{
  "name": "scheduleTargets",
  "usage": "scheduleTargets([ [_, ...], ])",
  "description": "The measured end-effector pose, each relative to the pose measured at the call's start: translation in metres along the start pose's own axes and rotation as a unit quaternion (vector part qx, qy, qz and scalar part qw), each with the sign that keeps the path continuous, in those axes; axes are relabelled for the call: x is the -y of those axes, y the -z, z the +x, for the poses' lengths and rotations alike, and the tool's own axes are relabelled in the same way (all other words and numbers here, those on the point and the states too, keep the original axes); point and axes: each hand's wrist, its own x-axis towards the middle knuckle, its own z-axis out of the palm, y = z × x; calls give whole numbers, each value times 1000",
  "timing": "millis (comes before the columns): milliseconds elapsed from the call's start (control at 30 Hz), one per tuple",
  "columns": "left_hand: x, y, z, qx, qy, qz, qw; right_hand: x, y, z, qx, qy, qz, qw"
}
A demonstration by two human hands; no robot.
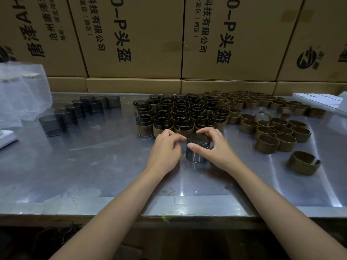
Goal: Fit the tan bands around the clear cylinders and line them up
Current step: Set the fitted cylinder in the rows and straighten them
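A clear smoky cylinder point(197, 151) stands on the steel table point(93, 166) just in front of the banded rows. My right hand point(216, 147) grips its top rim, thumb on the near side. My left hand point(165, 149) touches its left side with curled fingertips. Whether a band is on this cylinder cannot be seen. Behind it, several rows of cylinders wearing tan bands point(180, 115) stand packed together. Loose tan bands point(272, 132) lie in a heap to the right, and one point(303, 163) lies apart near the right edge. Bare cylinders point(75, 113) line up at the left.
Cardboard boxes point(135, 38) form a wall behind the table. Bubble wrap point(20, 94) sits at the far left, above a white object point(5, 137) at the left edge. A white tray point(319, 100) is at the back right.
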Motion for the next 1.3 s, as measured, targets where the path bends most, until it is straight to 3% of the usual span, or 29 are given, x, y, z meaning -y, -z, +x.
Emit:
scheduleTargets([
  [67,0,1,0,-2,6,-11,1000,2,3,1,-35,3,16,999],
  [133,0,2,0,-5,18,-22,1000,0,13,3,-142,-5,-9,990],
  [233,1,2,-1,-3,24,-28,999,-9,33,2,-264,-108,-226,931],
  [400,1,2,-1,3,26,-25,999,-17,45,-4,-173,-322,-342,866],
  [500,1,2,-1,6,26,-26,999,-18,44,-3,-148,-312,-379,859],
  [600,0,3,-1,7,27,-25,999,-17,38,-2,-119,-223,-367,895],
  [700,1,2,-1,6,27,-26,999,-10,28,0,-55,-123,-274,952],
  [800,1,1,0,7,29,-31,999,-7,19,1,-22,-52,-208,977],
  [900,2,1,0,8,31,-38,999,-7,18,2,-81,-24,-172,981],
  [1033,2,0,0,7,21,-54,998,-1,24,2,-181,-40,-9,983],
  [1133,2,0,0,5,16,-71,997,13,28,2,-188,-82,239,949],
  [1233,2,-1,1,4,16,-83,996,24,39,-2,-110,-105,496,855],
  [1300,1,-2,2,9,13,-92,996,27,43,-4,-53,-103,563,818],
])
